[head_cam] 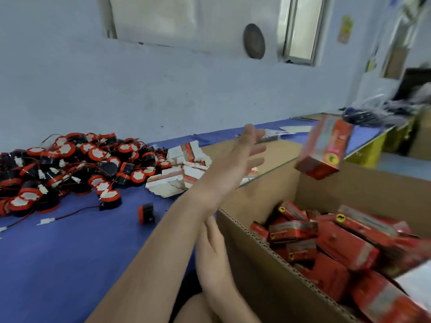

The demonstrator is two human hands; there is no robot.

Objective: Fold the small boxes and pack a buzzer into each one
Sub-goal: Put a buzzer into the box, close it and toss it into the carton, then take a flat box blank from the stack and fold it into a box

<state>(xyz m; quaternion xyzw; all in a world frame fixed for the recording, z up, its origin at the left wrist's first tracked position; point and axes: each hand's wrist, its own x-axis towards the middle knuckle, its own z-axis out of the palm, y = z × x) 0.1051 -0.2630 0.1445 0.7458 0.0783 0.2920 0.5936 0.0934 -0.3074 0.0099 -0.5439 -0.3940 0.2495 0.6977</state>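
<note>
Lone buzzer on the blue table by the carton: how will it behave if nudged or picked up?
The lone buzzer looks round and seems to stand on edge, so a nudge would probably roll or topple it. Its shell looks like hard plastic, so it should pinch without flexing.

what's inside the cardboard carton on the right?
A loose pile of closed red boxes lies in the carton. Lower layers and the boxes' contents are hidden.

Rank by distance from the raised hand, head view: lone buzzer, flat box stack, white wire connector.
1. flat box stack, just left of the raised hand.
2. lone buzzer, lower left.
3. white wire connector, far left.
</note>
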